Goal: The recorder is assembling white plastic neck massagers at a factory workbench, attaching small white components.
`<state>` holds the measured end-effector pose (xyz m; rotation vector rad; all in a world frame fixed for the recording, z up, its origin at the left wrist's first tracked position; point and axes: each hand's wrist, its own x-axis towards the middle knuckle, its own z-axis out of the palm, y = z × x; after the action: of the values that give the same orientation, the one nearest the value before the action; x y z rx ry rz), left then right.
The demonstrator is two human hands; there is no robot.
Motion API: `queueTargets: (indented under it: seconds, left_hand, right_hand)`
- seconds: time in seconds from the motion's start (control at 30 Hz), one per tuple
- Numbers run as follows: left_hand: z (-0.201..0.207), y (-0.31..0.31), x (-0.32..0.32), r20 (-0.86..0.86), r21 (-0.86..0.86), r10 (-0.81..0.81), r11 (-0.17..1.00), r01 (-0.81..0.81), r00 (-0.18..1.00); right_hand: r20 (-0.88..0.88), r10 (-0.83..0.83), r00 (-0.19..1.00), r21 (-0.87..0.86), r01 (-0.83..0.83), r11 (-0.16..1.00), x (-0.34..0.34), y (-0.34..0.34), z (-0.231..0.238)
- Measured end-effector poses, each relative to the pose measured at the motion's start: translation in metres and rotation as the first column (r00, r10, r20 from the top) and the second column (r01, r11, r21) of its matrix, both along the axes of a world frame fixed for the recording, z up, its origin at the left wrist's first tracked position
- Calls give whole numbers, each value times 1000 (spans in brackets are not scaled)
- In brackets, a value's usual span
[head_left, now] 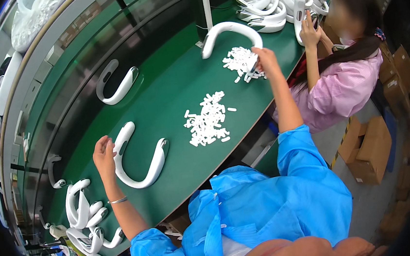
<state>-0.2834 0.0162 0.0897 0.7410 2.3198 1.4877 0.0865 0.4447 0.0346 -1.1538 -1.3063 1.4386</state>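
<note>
At the far right of the table, my right hand [267,61] is closed around one end of a white U-shaped neckband [231,26]. Beneath that hand lies a heap of small white oblong pieces [239,60]. My left hand [104,155] is raised at the left with its fingers loosely bent and nothing visible in them. Right beside it, another white U-shaped neckband [144,181] lies on the green table; whether the fingertips touch it I cannot tell. Between my arms, nearer the front edge, spreads a second heap of white oblong pieces [208,120].
A further neckband [117,95] lies on the green surface [171,77] towards the back. More neckbands are piled at the lower left [79,209] and far right [265,5]. A co-worker in pink [345,84] sits at the right, near cardboard boxes [370,150]. A dark post [199,11] stands behind.
</note>
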Motion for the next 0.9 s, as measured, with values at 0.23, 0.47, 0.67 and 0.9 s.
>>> queueTargets:
  seconds: [0.23, 0.47, 0.67, 0.9]
  left_hand:
    - [0, 7, -40, -30, -53, 41, 998, -43, 999]
    - [-8, 42, -97, -79, -266, -50, 963, 28, 996]
    - [-13, 138, -138, -90, -444, 22, 894, -60, 996]
    - [-48, 232, -160, 66, -436, 48, 900, -14, 997]
  right_hand:
    - [75, -39, 996, -64, 43, 997, 33, 59, -17]
    - [304, -62, 951, -12, 69, 998, 34, 72, -24]
    - [369, -142, 918, 63, 128, 990, 46, 60, -31]
    - [284, -173, 943, 10, 178, 984, 34, 51, -35]
